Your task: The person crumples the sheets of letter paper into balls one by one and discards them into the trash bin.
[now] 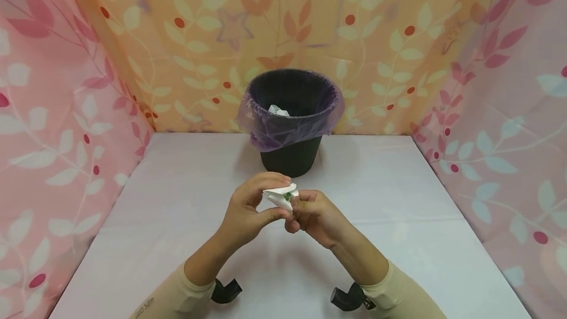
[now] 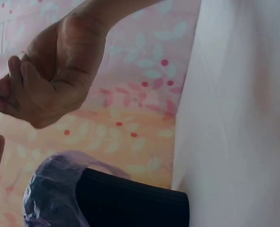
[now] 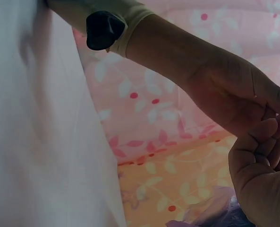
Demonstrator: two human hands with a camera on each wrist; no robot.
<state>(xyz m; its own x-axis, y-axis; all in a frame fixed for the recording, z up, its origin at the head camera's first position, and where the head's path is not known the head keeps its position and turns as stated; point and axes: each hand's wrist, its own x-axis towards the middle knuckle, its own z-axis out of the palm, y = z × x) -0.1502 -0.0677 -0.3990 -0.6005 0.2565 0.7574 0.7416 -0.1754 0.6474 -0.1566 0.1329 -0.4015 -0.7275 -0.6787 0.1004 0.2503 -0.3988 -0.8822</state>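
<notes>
A small white crumpled piece of paper or tissue (image 1: 278, 195) with a green patch is held between both hands in the head view, above the table and in front of the bin. My left hand (image 1: 248, 210) grips it from the left, fingers over its top edge and thumb under it. From the right, my right hand (image 1: 320, 215) pinches its near side with curled fingers. The left wrist view shows the right hand (image 2: 64, 80) and a white edge at the frame's left. In the right wrist view the paper is hidden behind the fingers.
A black bin (image 1: 292, 156) with a purple plastic liner (image 1: 283, 134) stands on the white table (image 1: 186, 181) at the back middle. Inside it lies crumpled white paper (image 1: 278, 110). Floral curtains (image 1: 177, 63) enclose the back and sides.
</notes>
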